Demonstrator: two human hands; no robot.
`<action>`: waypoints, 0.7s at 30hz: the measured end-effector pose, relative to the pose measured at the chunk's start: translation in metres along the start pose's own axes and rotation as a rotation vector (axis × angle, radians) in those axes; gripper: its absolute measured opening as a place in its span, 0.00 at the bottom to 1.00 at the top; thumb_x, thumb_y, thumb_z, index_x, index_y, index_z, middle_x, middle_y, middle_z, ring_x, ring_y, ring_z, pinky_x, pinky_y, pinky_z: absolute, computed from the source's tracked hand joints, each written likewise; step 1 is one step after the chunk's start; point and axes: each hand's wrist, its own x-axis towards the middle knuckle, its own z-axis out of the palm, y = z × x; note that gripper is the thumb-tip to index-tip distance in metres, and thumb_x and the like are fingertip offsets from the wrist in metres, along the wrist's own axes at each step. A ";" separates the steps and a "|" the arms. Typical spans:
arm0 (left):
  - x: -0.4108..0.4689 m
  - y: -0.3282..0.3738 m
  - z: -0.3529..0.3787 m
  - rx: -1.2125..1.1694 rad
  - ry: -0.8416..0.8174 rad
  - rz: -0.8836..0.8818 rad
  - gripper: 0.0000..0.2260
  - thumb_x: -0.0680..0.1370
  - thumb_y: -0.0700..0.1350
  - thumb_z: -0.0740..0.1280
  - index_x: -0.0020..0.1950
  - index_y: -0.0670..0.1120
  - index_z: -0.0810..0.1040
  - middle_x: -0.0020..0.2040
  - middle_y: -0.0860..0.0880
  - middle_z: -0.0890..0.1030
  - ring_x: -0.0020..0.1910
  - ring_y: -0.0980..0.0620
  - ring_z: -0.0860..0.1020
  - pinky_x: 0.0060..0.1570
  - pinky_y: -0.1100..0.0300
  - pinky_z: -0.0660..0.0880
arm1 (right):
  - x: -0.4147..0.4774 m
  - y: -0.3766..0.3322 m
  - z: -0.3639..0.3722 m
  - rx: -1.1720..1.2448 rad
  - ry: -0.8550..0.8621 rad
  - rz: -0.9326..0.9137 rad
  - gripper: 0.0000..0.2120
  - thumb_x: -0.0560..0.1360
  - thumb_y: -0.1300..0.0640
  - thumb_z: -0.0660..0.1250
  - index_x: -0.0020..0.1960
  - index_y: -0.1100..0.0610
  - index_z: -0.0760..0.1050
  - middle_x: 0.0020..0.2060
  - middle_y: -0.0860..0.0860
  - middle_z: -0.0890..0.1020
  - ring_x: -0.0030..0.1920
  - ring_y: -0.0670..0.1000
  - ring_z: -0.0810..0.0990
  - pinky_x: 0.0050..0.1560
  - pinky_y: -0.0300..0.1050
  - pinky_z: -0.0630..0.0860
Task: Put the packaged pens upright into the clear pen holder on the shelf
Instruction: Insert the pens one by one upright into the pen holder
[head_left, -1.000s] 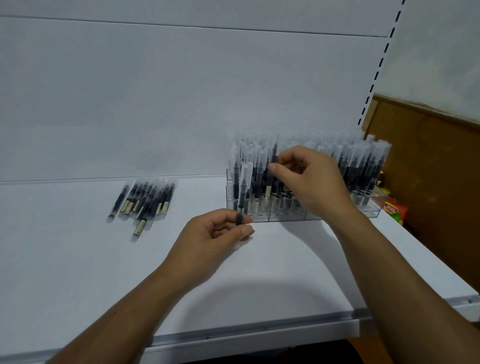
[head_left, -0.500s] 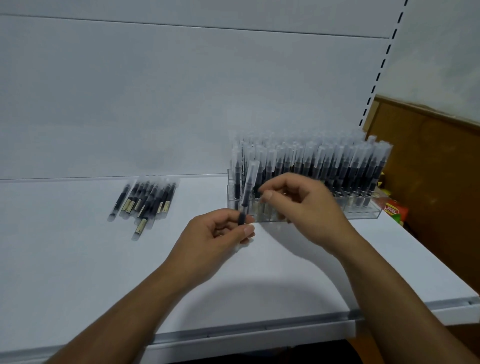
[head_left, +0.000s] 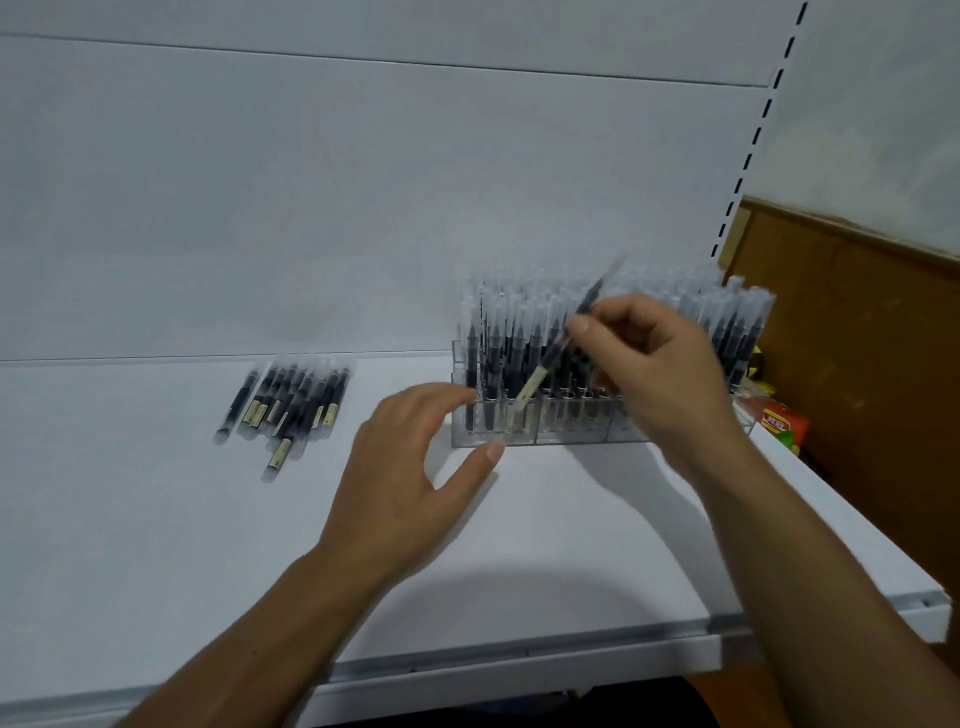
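Over the packed pen holder (head_left: 524, 439), right hand (head_left: 665, 379) pinches a packaged pen (head_left: 535, 384) (blurred, seemingly tilted); left hand (head_left: 410, 467) open. Slanted, it might jam neighbours (head_left: 491, 353).

I see a packaged pen (head_left: 543, 369) tilted in my right fingers (head_left: 579, 327), clear holder (head_left: 571, 435) just behind; loose pens (head_left: 296, 400) flat, well left.

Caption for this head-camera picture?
Right hand holds a packaged pen tilted before the clear holder; left hand open, loose pens aside.
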 end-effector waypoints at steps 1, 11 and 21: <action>0.001 -0.001 0.000 0.054 0.005 0.005 0.24 0.75 0.66 0.59 0.69 0.60 0.69 0.65 0.69 0.66 0.66 0.71 0.61 0.65 0.68 0.55 | 0.005 0.001 -0.005 -0.031 0.060 -0.014 0.02 0.75 0.55 0.70 0.44 0.51 0.79 0.37 0.49 0.81 0.34 0.43 0.77 0.36 0.35 0.77; -0.001 -0.005 0.005 0.199 -0.073 -0.023 0.31 0.76 0.66 0.61 0.76 0.57 0.59 0.76 0.61 0.60 0.74 0.60 0.57 0.68 0.66 0.47 | 0.026 0.019 -0.006 -0.387 0.017 -0.055 0.03 0.75 0.50 0.71 0.43 0.47 0.78 0.36 0.43 0.80 0.37 0.43 0.78 0.40 0.40 0.77; -0.001 -0.005 0.006 0.180 -0.067 -0.038 0.31 0.76 0.65 0.61 0.77 0.58 0.58 0.76 0.61 0.60 0.74 0.61 0.58 0.68 0.65 0.49 | 0.021 0.036 0.005 -0.558 -0.101 0.023 0.07 0.75 0.49 0.71 0.42 0.50 0.76 0.33 0.44 0.79 0.33 0.43 0.76 0.35 0.39 0.72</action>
